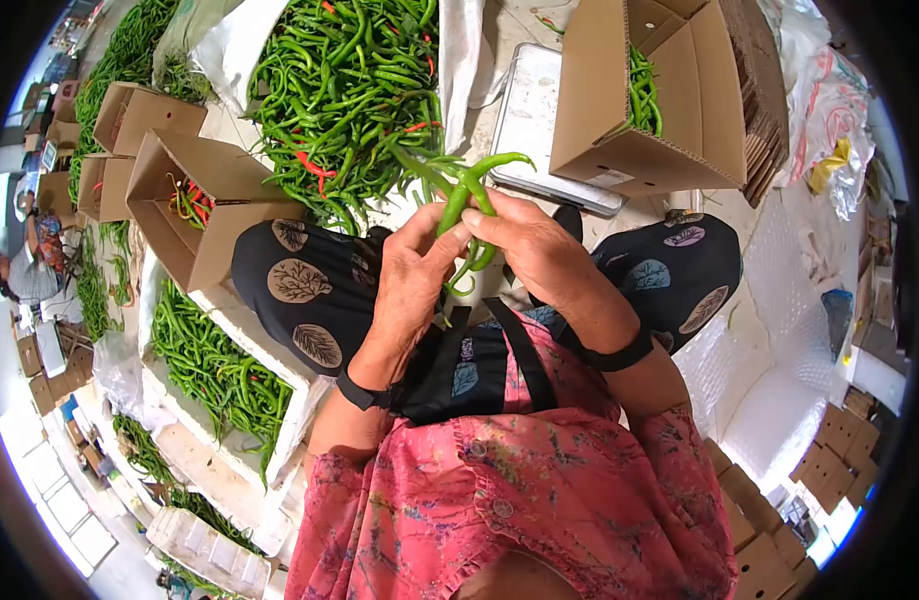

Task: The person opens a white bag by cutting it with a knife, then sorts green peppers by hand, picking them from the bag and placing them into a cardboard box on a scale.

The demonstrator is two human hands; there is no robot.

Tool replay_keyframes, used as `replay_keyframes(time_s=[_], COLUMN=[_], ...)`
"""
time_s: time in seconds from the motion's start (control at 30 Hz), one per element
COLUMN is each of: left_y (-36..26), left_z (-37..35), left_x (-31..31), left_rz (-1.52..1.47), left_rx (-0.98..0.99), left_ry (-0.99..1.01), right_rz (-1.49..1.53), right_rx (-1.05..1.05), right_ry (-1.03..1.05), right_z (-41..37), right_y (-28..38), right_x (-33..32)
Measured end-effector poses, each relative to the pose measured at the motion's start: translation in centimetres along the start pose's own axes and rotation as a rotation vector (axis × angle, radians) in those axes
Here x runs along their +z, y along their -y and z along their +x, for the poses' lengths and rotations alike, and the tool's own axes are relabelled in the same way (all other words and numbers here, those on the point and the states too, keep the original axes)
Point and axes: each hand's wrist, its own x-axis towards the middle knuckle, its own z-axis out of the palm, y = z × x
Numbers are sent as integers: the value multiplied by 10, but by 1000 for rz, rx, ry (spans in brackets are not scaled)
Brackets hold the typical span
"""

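Both hands meet above the lap, fingers closed around a small bunch of green chili peppers point(461, 205). My left hand point(420, 258) pinches the bunch from its left side. From the right side, my right hand point(528, 243) grips the same peppers, its thumb close to the left thumb. Curved pepper tips stick out above and below the fingers. Just beyond the hands lies a big heap of green peppers point(350, 90) with a few red ones, on white sheeting.
An open cardboard box point(590, 100) holding green peppers stands on a metal platform point(528, 110) at upper right. Another box point(220, 240) with red peppers is at left, above a white foam crate point(292, 440) of green peppers. A person point(30, 275) sits at far left.
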Motion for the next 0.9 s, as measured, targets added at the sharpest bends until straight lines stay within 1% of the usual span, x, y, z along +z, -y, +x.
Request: replay_keyframes(time_s=[0.07, 0.1, 0.13, 0.17, 0.23, 0.27, 0.3, 0.33, 0.37, 0.4, 0.43, 0.47, 0.5, 0.53, 0.57, 0.6, 0.63, 0.67, 0.7, 0.73, 0.77, 0.8, 0.83, 0.87, 0.9], left_y=[7, 13, 24, 21, 11, 8, 3, -8, -16, -30, -44, -60, -63, -62, -64, -58, -46, -29, 2, 36, 44, 51, 59, 55, 52], left_z=[4, 9, 16, 14, 6, 5, 1, -7, -16, -30, -46, -62, -74, -90, -108, -125, -149, -172, -201, -238, -251, -249, -248, -227, -197], left_x=[-4, -8, -14, -16, -23, -32, -43, -55, -70, -87, -100, -112, -137, -173, -197, -221, -259, -299, -359, -422, -409, -407, -404, -382, -364], left_rz=[-8, -12, 44, 44, 790, 905, 901, 858, 758, 765, 634, 666, 673, 621, 659, 740, 737, 778, 794, 978, 1402, 1494, 1582, 1135, 833], left_rx=[3, 7, 62, 60, 371, 471, 501, 419, 402, 383, 317, 316, 337, 366, 331, 292, 236, 161, 20, -76, -211, -69, 72, 106, 172], left_ry=[-19, -31, -42, -47, -274, -330, -334, -305, -291, -345, -416, -540, -694, -702, -748, -852, -819, -832, -880, -837, -945, -962, -975, -949, -856], right_rz=[-47, -310, -572, -569, -39, 1, 48, 58, -50, 125, 354, 272, 256, 197, 200, 89, -28, -25, -73, -120, -173, -225, -229, -234, -195], right_rx=[40, -59, -158, -155, 177, 160, 184, 206, 85, -102, -163, -207, -223, -269, -246, -189, -125, -120, -208, -298, -349, -398, -358, -323, -281], right_ry=[7, 7, 9, 13, -187, -110, -123, -129, -252, -225, -327, -139, -125, -395, -318, -585, -851, -851, -963, -1069, -964, -862, -759, -643, -579], right_z=[-2, -3, -4, -5, -12, -19, -30, -38, -41, -42, -39, -39, -35, -31, -31, -30, -30, -34, -38, -42, -48, -56, -62, -63, -60], right_y=[-6, -16, -21, -5, 34, 41, 65, 88, 100, 101, 117, 137, 153, 168, 178, 184, 186, 182, 178, 174, 173, 172, 167, 162, 149], right_x=[-10, -20, -25, -17, -2, -11, -10, -17, -27, -58, -80, -117, -160, -169, -190, -203, -210, -213, -212, -208, -185, -150, -123, -95, -66])
